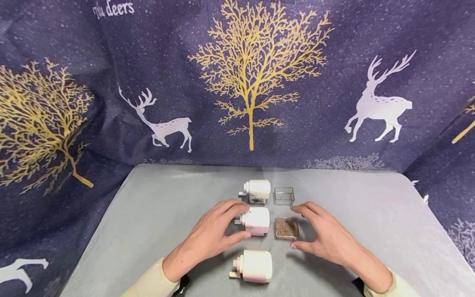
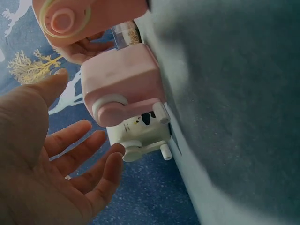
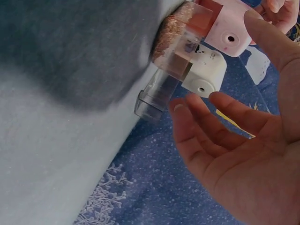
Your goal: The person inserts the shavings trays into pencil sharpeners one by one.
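While hands (image 1: 215, 227) spread loosely, smooth rounded pink plastic sharpener (image 1: 257, 221) sits beside clear boxy tray (image 1: 286, 237) of grainy shavings (image 1: 284, 228).

Pale cream sleeves (image 1: 146, 284), black straps (image 1: 182, 283) showing beside cuffs (image 1: 161, 273).

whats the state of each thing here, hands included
White boxy crank sharpener: upright
Pink boxy crank sharpener: upright
Pink-and-cream boxy crank sharpener: upright
Far clear rectangular plastic container: no shavings visible
Near clear rectangular plastic container: holds brown shavings
Left hand: holding nothing
Right hand: holding nothing
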Action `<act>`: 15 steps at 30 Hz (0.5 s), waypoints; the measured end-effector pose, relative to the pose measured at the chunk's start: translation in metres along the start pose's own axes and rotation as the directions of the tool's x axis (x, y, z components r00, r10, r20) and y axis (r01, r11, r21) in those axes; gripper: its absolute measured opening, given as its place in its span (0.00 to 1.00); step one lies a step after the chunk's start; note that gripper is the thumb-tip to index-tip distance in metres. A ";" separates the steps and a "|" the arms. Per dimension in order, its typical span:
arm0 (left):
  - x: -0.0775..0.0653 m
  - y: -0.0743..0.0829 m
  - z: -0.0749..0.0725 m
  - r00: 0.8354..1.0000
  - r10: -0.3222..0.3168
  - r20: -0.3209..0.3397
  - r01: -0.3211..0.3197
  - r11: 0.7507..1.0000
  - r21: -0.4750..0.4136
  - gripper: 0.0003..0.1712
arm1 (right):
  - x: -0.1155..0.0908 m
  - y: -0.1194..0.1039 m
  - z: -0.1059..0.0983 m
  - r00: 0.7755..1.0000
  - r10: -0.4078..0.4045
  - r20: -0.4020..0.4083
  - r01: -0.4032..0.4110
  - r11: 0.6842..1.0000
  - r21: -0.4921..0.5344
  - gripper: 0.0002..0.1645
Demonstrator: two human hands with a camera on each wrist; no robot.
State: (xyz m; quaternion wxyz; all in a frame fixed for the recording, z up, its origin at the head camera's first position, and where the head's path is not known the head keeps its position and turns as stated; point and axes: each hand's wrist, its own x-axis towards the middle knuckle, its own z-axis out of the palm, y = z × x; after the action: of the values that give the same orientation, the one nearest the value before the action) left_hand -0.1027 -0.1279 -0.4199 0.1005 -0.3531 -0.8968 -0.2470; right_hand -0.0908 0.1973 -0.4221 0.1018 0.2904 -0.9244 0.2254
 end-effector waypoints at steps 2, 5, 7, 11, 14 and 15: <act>0.000 -0.003 0.002 1.000 -0.008 0.000 0.008 1.000 -0.001 0.34 | 0.000 0.001 0.001 1.000 0.009 0.007 -0.009 1.000 -0.005 0.52; 0.001 -0.005 0.003 1.000 -0.013 -0.001 0.013 1.000 -0.001 0.34 | 0.000 0.004 0.002 1.000 0.019 0.019 -0.019 1.000 -0.012 0.53; 0.002 -0.007 0.004 1.000 -0.015 -0.002 0.015 1.000 0.002 0.34 | 0.000 0.005 0.003 0.999 0.022 0.023 -0.022 1.000 -0.017 0.53; 0.004 -0.009 0.007 1.000 -0.027 0.007 0.027 1.000 0.012 0.35 | 0.000 0.007 0.005 0.999 0.032 0.031 -0.031 0.999 -0.026 0.53; 0.005 -0.011 0.008 0.999 -0.035 0.017 0.035 0.999 0.012 0.36 | 0.000 0.009 0.006 0.998 0.042 0.044 -0.040 0.999 -0.028 0.54; 0.006 -0.012 0.009 0.999 -0.038 0.022 0.038 0.999 0.011 0.36 | 0.000 0.009 0.007 0.998 0.045 0.050 -0.044 0.999 -0.027 0.54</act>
State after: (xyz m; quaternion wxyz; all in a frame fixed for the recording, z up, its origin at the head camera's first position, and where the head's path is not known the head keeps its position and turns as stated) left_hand -0.1147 -0.1272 -0.4301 0.0879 -0.3381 -0.9057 -0.2401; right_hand -0.0970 0.2007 -0.4310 0.0769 0.2741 -0.9357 0.2083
